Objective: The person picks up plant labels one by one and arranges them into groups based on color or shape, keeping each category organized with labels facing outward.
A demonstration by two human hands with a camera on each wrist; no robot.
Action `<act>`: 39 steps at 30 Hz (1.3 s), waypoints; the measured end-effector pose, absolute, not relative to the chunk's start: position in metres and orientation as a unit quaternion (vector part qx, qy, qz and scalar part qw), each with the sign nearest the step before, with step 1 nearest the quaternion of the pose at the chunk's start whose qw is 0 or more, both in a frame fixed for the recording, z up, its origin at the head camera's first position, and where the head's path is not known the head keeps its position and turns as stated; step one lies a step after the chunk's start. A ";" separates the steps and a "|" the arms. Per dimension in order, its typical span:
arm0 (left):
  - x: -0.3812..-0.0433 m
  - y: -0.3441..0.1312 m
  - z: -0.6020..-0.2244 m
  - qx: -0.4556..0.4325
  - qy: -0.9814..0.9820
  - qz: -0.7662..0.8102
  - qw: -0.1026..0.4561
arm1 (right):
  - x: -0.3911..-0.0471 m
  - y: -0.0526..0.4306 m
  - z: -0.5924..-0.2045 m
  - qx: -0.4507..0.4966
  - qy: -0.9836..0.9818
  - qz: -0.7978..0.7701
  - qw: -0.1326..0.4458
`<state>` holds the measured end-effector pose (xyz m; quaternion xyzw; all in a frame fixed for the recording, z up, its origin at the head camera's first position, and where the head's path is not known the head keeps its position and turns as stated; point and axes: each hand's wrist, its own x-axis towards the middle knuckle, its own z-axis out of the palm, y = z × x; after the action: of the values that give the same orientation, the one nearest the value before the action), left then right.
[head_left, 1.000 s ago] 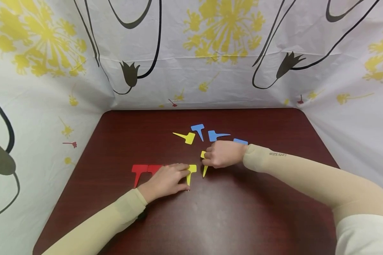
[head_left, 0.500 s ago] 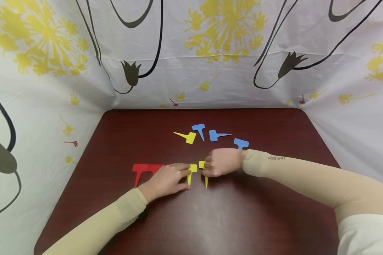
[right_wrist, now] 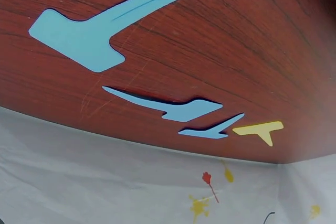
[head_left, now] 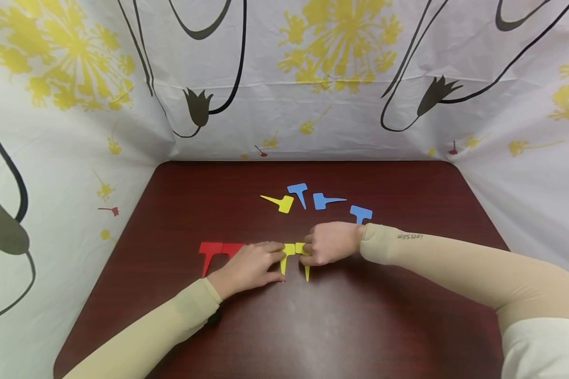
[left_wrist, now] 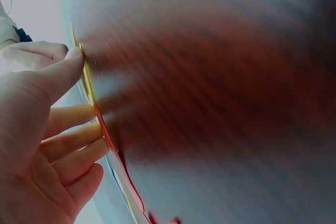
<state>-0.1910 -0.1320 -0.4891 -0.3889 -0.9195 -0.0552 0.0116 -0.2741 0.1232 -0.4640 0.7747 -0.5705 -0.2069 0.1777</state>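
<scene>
A row of flat T-shaped plant labels lies on the table in the head view. Two red plant labels, the outer red label (head_left: 212, 247) and an inner red label (head_left: 232, 248), start it at the left. My left hand (head_left: 248, 269) rests over the row's middle, fingers extended onto a yellow plant label (head_left: 289, 249) and hiding part of the inner red one. My right hand (head_left: 333, 243) pinches another yellow plant label (head_left: 307, 273) by its head, which meets or nearly meets the first yellow label's head. In the left wrist view, thumb and fingertips (left_wrist: 86, 114) touch the labels.
Farther back lie a loose yellow label (head_left: 286, 204) and three blue labels: one upright (head_left: 297, 188), one sideways (head_left: 320, 201) and one near the right wrist (head_left: 361, 212). The dark red table (head_left: 208, 195) meets a patterned white cloth (head_left: 265, 121) at its back edge.
My right hand has drawn the yellow label nearer to me and alongside the other yellow one, closing the gap. The rightmost blue label is now more uncovered. My left hand stays put.
</scene>
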 end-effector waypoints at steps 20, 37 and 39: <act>-0.191 -0.131 -0.486 -0.390 -0.919 -0.051 0.010 | -0.273 0.125 -0.461 0.772 -0.598 -0.154 0.154; -0.192 -0.131 -0.490 -0.392 -0.918 -0.062 0.015 | -0.309 0.121 -0.457 0.569 -0.807 0.130 0.090; -0.192 -0.131 -0.490 -0.393 -0.917 -0.063 0.016 | -0.316 0.118 -0.458 0.533 -0.829 0.147 0.081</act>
<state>-0.1919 -0.1315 -0.4899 -0.3931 -0.9173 -0.0626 0.0156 -0.3161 0.1180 -0.4578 0.5333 -0.8292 0.1468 0.0808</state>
